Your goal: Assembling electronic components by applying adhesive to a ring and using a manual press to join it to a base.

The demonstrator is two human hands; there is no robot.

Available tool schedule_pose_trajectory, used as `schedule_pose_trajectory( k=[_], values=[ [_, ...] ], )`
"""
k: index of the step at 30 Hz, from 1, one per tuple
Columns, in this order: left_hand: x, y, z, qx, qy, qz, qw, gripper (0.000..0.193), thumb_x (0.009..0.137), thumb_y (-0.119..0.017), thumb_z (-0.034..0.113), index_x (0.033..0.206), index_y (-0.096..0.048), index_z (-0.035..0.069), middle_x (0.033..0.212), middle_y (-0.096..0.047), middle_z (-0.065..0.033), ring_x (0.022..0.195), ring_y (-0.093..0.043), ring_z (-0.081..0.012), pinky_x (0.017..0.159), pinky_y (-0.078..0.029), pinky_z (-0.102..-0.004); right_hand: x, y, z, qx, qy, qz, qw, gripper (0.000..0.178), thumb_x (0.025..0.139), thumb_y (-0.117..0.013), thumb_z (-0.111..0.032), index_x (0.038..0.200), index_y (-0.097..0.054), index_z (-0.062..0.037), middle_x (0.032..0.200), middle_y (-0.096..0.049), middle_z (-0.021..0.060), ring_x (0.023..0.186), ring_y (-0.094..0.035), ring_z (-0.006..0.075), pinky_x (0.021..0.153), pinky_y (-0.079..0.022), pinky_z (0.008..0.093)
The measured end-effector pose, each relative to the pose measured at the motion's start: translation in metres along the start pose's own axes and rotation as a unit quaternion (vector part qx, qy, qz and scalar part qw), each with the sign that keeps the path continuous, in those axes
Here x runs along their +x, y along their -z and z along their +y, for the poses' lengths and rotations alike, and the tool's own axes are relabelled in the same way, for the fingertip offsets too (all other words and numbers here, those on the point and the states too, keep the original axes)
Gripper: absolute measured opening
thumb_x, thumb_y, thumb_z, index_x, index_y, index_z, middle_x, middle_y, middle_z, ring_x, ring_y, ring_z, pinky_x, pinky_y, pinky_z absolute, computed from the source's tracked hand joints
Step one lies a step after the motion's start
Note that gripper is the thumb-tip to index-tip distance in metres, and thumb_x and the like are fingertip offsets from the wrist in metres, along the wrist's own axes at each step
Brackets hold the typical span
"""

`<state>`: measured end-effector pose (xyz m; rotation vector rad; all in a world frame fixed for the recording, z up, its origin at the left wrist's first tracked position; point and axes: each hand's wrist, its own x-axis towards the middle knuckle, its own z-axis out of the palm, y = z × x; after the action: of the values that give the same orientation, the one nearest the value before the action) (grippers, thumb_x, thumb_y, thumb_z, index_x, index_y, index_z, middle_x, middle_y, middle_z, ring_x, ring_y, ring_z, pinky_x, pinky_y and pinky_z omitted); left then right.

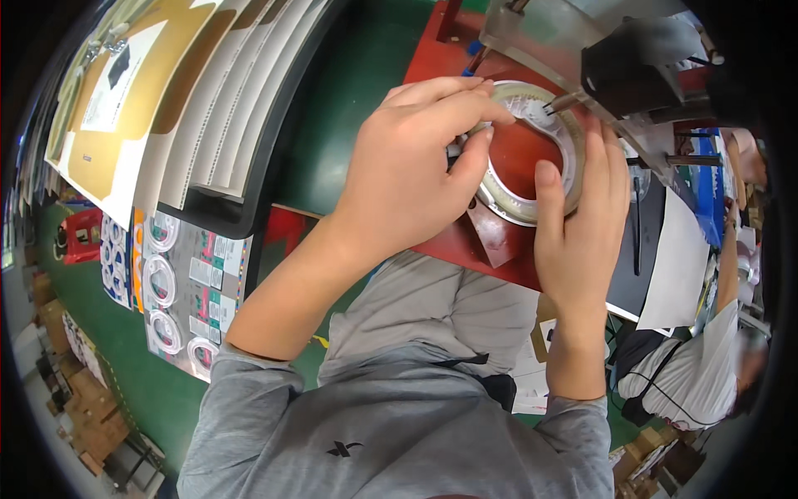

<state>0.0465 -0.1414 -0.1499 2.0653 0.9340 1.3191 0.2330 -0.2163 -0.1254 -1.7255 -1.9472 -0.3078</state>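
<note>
white and pale, glossy as plastic, a ring (509,208) lies on the red worktop (449,243) beneath a rig of clear plates (540,37) and a dark block (642,68). it looks light, fairly stiff but thin enough to flex, and perhaps slippery; i'd judge the outer rim the best place to take it, with even, gentle pressure from both sides.

the left hand (406,162) is at the ring's left side, its fingers curled and thumb close to the index; whether they pinch the rim i cannot tell. the right hand (584,224) spans the right side, thumb over the opening and fingers fairly straight, well apart from it; i cannot tell if they grip.

left of the worktop, a dark green surface (353,108) runs up to a black tray (249,218) of upright cards (116,100). printed sheets with ring pictures (204,287) hang below it. cartons (91,403) stand beyond on the green floor (158,407), and a co-worker (690,374) sits at far right.
</note>
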Motion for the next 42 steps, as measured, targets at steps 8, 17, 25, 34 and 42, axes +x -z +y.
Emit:
schedule_pose_trajectory(
  k=[8,17,25,34,42],
  values=[
    [0.005,0.003,0.006,0.013,-0.014,0.003,1.000,0.017,0.084,-0.068,0.000,0.098,-0.074,0.006,0.097,-0.074,-0.0124,0.097,-0.070,-0.0344,0.087,-0.055,-0.0418,0.007,-0.003,-0.002,-0.002,-0.033,-0.097,0.995,0.060,0.106,-0.056,-0.034,0.146,-0.047,0.0100,0.150,-0.050,0.0301,0.140,-0.047,0.0439,0.114,-0.039,0.0473],
    [0.003,0.004,-0.005,0.037,0.005,-0.050,0.998,0.025,0.089,-0.068,0.012,0.112,-0.073,0.004,0.102,-0.075,-0.0193,0.086,-0.074,-0.0362,0.076,-0.059,-0.0391,0.008,-0.013,0.003,-0.031,-0.018,-0.098,0.995,0.068,0.103,-0.058,-0.042,0.142,-0.049,0.0132,0.146,-0.052,0.0325,0.136,-0.050,0.0450,0.115,-0.040,0.0448],
    [0.009,-0.003,0.000,0.049,-0.003,-0.033,0.998,0.024,0.089,-0.069,0.013,0.111,-0.073,0.004,0.090,-0.073,-0.0215,0.078,-0.071,-0.0386,0.072,-0.057,-0.0433,0.012,-0.015,0.014,-0.051,0.008,-0.069,0.996,0.068,0.103,-0.058,-0.044,0.139,-0.053,0.0130,0.140,-0.057,0.0328,0.135,-0.053,0.0437,0.114,-0.043,0.0447],
    [0.009,0.003,0.008,0.065,-0.027,-0.029,0.997,0.027,0.090,-0.067,0.010,0.114,-0.072,0.000,0.103,-0.073,-0.0233,0.090,-0.071,-0.0414,0.082,-0.058,-0.0439,0.015,-0.009,0.012,-0.004,0.009,-0.063,0.998,0.066,0.100,-0.061,-0.043,0.135,-0.055,0.0128,0.144,-0.053,0.0344,0.133,-0.052,0.0466,0.114,-0.042,0.0457],
    [0.006,0.006,0.016,0.091,-0.030,-0.041,0.995,0.030,0.087,-0.071,0.008,0.116,-0.069,0.002,0.113,-0.071,-0.0202,0.114,-0.063,-0.0400,0.099,-0.049,-0.0467,-0.004,0.055,-0.016,0.131,0.069,0.179,0.973,0.045,0.090,-0.076,-0.010,0.128,-0.060,0.0059,0.126,-0.067,0.0232,0.119,-0.063,0.0368,0.100,-0.050,0.0433]
  ],
)
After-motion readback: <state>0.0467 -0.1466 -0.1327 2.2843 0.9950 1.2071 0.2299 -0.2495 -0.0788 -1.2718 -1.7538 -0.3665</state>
